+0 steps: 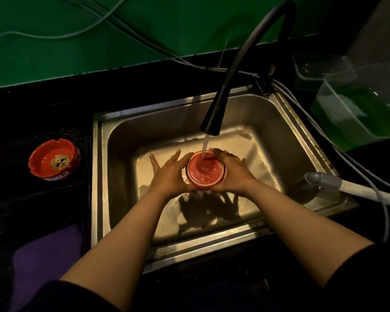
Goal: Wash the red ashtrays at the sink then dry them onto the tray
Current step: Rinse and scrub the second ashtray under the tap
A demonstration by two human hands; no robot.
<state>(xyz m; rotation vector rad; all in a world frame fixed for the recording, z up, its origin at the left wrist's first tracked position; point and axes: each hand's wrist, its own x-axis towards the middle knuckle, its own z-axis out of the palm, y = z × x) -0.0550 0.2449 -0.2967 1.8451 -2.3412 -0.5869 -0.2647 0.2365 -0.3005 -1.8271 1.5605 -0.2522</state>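
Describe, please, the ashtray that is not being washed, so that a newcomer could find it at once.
Start at the steel sink in the middle and look to its left, onto the dark perforated tray on the black counter. There sits a red ashtray, upright, with a pale emblem inside. Unlike the other ashtray, held under the running faucet, no hand touches it.

red ashtray [205,171] under running water, second ashtray [54,158] upright
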